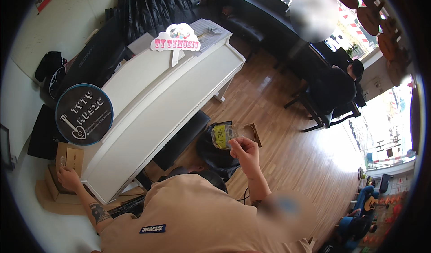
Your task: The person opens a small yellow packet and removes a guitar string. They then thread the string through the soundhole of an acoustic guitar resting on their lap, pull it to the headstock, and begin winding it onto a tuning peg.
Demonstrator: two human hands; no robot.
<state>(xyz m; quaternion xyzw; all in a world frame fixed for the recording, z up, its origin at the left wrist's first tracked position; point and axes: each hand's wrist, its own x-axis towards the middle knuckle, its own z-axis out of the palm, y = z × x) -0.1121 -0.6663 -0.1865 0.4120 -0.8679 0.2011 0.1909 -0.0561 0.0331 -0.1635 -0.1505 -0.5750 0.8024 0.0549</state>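
Note:
My right hand [246, 153] is closed, pinching the edge of a clear plastic bag [230, 130] with a yellow-green label. Under the bag sits a bin lined with a black bag [210, 157]. Far to the left, my left hand [68, 178] is at a small brown cardboard box [75, 156], its fingers bent at the box's left side. A small, pale, see-through item seems to be at those fingertips, too small to name. A bigger cardboard box [54, 188] lies beneath that hand.
A white upright piano [179, 89] spans the space between my hands, with a round black sign [84, 113] and a cloud-shaped sign [175, 42] on it. A dark bench [179, 138] stands before it. An open carton [257, 136] is by the bin. Farther right, a person [339, 84] sits.

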